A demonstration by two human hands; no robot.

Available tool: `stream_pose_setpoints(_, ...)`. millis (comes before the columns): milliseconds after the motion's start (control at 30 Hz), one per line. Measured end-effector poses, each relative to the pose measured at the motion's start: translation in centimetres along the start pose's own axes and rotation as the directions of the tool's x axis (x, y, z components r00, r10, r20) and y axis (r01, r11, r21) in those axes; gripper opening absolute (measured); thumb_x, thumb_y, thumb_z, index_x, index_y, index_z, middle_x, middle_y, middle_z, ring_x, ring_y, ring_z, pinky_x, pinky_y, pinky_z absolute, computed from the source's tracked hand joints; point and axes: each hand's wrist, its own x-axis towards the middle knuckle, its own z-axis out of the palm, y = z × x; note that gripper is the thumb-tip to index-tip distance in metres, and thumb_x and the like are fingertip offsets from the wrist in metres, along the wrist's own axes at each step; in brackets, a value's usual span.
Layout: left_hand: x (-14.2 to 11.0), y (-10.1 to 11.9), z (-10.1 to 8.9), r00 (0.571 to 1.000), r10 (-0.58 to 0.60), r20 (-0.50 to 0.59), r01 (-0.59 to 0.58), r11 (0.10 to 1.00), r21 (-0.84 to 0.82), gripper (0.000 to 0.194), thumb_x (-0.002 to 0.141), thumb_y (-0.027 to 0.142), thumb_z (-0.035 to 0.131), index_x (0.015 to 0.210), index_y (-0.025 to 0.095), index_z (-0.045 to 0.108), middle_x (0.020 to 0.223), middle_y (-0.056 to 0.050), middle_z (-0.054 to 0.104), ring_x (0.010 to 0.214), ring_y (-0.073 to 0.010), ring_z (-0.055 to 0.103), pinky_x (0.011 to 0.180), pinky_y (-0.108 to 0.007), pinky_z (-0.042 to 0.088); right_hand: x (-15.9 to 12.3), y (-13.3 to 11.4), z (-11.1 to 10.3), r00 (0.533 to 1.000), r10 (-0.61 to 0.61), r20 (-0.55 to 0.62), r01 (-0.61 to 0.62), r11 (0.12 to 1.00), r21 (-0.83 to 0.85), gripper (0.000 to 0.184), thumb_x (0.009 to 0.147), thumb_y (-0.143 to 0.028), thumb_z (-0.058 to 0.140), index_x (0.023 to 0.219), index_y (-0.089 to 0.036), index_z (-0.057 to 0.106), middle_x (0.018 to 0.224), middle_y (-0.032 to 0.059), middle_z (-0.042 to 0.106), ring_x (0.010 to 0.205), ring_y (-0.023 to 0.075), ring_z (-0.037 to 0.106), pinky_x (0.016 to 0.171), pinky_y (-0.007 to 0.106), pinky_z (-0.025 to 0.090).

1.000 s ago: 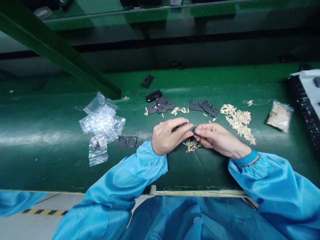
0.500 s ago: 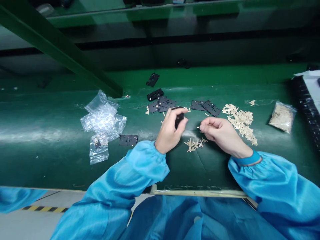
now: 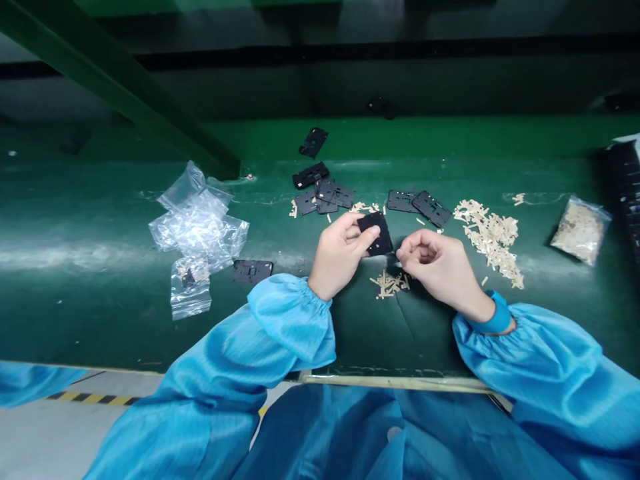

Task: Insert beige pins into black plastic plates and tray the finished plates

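Observation:
My left hand (image 3: 340, 253) grips a flat black plastic plate (image 3: 376, 235) by its left edge, thumb on top, its broad face turned up toward me. Just right of the plate, my right hand (image 3: 434, 265) is closed in a pinch, thumb against forefinger. Whatever sits between those fingertips is too small to make out. Below the plate lies a small heap of pale strips (image 3: 390, 285). A bigger pile of pale pieces (image 3: 493, 237) spreads out to the right of my right hand.
Behind my hands lie several black plates (image 3: 330, 193) and two more plates (image 3: 431, 208). One plate (image 3: 253, 271) lies at left, near clear plastic bags (image 3: 197, 223). A filled bag (image 3: 581, 230) rests at right. A green post (image 3: 150, 113) slants down at left.
The black plate has turned from edge-on to face-up in my left hand. My right hand stays pinched close by; the pale bit seen at its fingertips is now hard to see. The view has shifted slightly.

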Motion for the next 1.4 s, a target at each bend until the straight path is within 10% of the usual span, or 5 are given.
stream_pose_setpoints(1400,-0.4,0.1,0.5,0.998,0.061,0.024,-0.064,0.993,0.101,0.023,0.081,0.032,0.074,0.099,0.018,0.071,0.074,0.002,0.073,0.049,-0.0101,0.065,0.044,-0.018,0.055,0.7,-1.3,-0.6,0.992,0.094,0.087,-0.092,0.995,-0.032,0.01,0.076,-0.025,0.072,0.077,-0.017,0.066,0.061,-0.0017,0.061,0.05,0.0092,0.049,0.047,0.023,0.038)
